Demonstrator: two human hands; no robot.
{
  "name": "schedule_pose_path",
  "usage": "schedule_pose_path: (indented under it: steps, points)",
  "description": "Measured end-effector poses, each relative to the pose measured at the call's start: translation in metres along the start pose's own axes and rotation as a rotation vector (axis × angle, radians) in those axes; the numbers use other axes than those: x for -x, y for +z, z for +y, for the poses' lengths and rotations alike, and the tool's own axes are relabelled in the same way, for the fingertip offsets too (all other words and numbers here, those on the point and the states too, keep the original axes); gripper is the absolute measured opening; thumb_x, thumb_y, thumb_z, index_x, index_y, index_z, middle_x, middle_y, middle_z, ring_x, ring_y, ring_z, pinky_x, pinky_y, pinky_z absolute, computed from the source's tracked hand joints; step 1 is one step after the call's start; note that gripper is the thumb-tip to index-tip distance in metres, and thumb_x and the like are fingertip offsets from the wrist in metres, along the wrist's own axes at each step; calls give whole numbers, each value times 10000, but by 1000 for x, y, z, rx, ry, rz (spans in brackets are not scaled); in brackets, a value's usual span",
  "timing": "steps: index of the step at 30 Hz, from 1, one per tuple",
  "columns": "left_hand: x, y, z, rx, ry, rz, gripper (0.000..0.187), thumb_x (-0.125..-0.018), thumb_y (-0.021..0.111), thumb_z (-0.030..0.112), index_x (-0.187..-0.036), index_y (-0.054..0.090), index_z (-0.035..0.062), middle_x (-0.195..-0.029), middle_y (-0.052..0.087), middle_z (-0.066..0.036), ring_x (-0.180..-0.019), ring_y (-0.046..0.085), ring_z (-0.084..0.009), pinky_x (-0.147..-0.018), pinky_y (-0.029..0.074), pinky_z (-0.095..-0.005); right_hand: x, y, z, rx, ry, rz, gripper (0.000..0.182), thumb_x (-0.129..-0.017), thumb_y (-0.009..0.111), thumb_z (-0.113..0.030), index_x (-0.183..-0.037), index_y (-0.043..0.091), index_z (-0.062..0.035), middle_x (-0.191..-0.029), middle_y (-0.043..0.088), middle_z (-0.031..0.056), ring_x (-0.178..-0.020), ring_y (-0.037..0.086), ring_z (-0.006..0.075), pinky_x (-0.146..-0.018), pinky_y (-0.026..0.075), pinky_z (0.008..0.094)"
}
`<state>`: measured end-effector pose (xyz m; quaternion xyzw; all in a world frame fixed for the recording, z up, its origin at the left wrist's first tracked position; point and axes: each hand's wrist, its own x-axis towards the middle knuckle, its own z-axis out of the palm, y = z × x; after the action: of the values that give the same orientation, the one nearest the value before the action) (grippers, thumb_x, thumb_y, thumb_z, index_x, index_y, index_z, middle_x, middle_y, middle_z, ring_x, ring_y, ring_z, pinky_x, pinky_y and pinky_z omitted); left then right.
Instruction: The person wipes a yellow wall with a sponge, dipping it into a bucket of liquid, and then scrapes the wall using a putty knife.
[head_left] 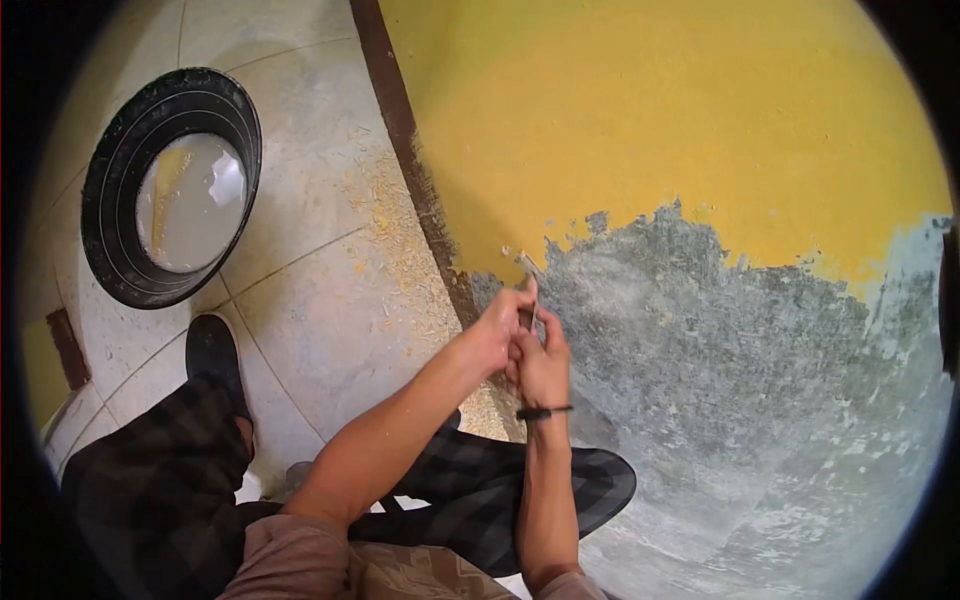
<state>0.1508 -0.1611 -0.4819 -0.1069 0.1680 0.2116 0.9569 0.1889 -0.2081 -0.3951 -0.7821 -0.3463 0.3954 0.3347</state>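
Both my hands are closed around a narrow scraper [530, 264]. My left hand [502, 325] grips it nearer the blade, and my right hand [543, 370], below a dark wristband, holds it lower down. Most of the handle is hidden by my fingers. The blade's tip is at the wall, along the ragged border between yellow paint [640, 110] and bare grey plaster [700, 370]. Small pale flakes show around the tip.
A black bucket [100, 200] of cloudy water stands on the tiled floor [300, 310] to the left. Paint shavings [400, 250] lie along the brown skirting strip [400, 120]. My shoe [214, 355] is below the bucket, and my bent leg is near the wall.
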Motion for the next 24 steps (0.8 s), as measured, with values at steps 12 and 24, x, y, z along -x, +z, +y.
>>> schedule_pose_path:
  steps: [12, 24]
  points:
    - [-18, -10, 1, 10, -40, -23, 470, -849, 488, 534, -725, 523, 82, -588, 500, -67, -447, 463, -217, -417, 377, -383, -16, -1, 15, 21, -44, 12, 329, -848, 462, -20, -1174, 448, -61, -564, 466, 22, -356, 396, 94, -296, 267, 233]
    - [-2, -7, 25, -45, 45, 30, 465, -838, 480, 554, -711, 530, 110, -568, 506, -60, -473, 482, -228, -460, 415, -375, -23, 14, 9, 25, -121, -8, 323, -843, 469, 9, -1161, 450, -43, -602, 485, 25, -398, 403, 79, -337, 290, 233]
